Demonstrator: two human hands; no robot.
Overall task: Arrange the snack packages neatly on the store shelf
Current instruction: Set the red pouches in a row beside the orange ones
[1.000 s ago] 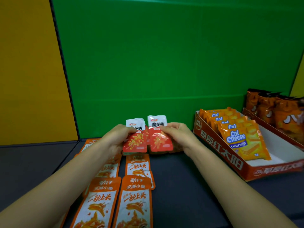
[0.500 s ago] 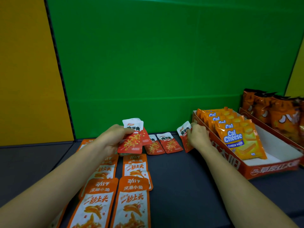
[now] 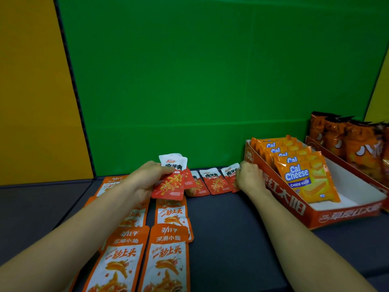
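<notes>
Broadly, the dark shelf (image 3: 231,239) carries a red display carton (image 3: 294,209) of wafer packs (image 3: 303,178) at the right; two columns of long fish packets (image 3: 166,260) lie flat at the left; between them, at the back, laid sachets (image 3: 214,182) form a short row. The left hand (image 3: 143,180) grips a fanned stack (image 3: 170,182) of the same sachets, thumb across the front; the right hand (image 3: 249,179) pinches the end sachet (image 3: 229,171) in curled fingers, just beside the carton. These look light, floppy and slick; best pinched by a flat sealed edge.

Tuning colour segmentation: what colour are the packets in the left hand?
Red, with a white top band; packets show best in head view.
</notes>
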